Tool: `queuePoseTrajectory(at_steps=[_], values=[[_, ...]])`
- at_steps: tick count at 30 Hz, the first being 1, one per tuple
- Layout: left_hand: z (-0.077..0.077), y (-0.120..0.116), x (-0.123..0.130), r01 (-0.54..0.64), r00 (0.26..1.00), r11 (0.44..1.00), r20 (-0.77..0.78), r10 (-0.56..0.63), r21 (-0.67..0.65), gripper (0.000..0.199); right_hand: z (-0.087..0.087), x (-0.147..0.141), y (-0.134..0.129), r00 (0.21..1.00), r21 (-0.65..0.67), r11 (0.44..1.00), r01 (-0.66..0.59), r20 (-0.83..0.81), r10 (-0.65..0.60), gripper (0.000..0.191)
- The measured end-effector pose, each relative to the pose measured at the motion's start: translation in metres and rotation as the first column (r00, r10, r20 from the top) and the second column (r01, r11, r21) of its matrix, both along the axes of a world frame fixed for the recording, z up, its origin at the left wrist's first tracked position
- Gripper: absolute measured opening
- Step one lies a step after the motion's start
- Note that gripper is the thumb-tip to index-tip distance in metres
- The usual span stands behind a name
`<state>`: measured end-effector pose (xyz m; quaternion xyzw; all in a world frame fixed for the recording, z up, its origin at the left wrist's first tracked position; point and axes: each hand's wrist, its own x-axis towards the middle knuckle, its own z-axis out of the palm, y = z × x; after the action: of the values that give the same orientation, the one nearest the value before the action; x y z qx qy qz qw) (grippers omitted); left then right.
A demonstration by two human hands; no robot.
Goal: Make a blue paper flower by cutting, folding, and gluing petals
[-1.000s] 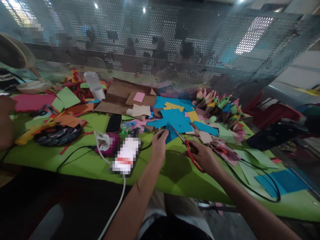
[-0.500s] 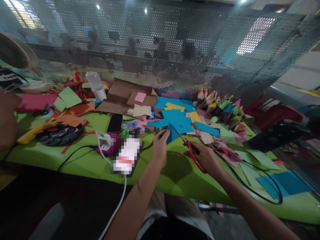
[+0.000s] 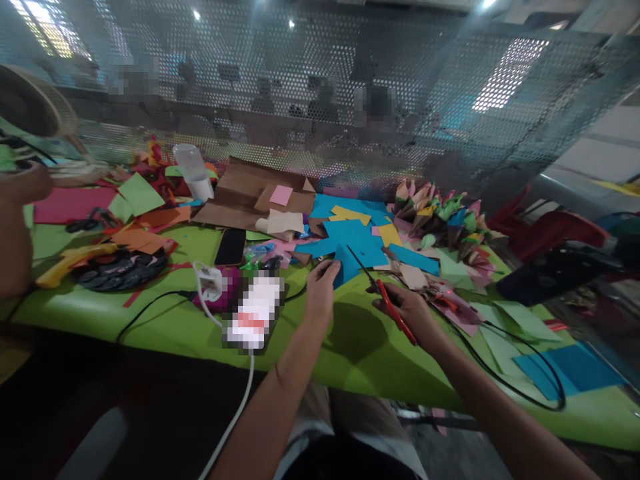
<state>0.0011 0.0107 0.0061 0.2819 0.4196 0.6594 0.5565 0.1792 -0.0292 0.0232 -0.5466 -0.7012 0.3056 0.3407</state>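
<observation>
Pinched in the fingers of my left hand is a small piece of blue paper, held just above the green table. My right hand grips red-handled scissors. Their dark blades point up and left, along the right side of the blue piece; whether they touch it I cannot tell. Behind lies a larger blue sheet, with yellow paper strips around it. A pink glue gun with a cable rests to the right of my right hand.
A lit phone on a white cable lies left of my forearm, and a dark phone behind it. Paper flowers stand at the back right. Brown sheets lean at the back. Another person's arm is at far left.
The scissors have pulled slightly right, and their blades now show more fully beside the blue piece. My left hand has barely moved. The other person's arm at far left has shifted.
</observation>
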Motion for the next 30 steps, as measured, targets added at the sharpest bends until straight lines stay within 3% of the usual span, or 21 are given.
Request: queuePoseTrajectory(at_steps=[13,21,30], values=[[0.008,-0.004,0.001,0.02,0.998,0.998,0.055,-0.017,-0.054,0.02,0.013,0.001,-0.006,0.963,0.017,0.999,-0.05,0.267,0.044,0.04],[0.01,-0.005,0.002,0.026,0.998,0.989,0.066,-0.016,-0.146,0.026,0.009,-0.001,-0.005,0.955,0.069,0.997,-0.032,0.297,0.01,0.038],[0.007,-0.003,0.003,0.069,0.996,0.99,0.067,-0.062,-0.121,0.029,0.002,0.001,0.0,0.958,0.074,0.997,0.008,0.287,-0.028,0.037]])
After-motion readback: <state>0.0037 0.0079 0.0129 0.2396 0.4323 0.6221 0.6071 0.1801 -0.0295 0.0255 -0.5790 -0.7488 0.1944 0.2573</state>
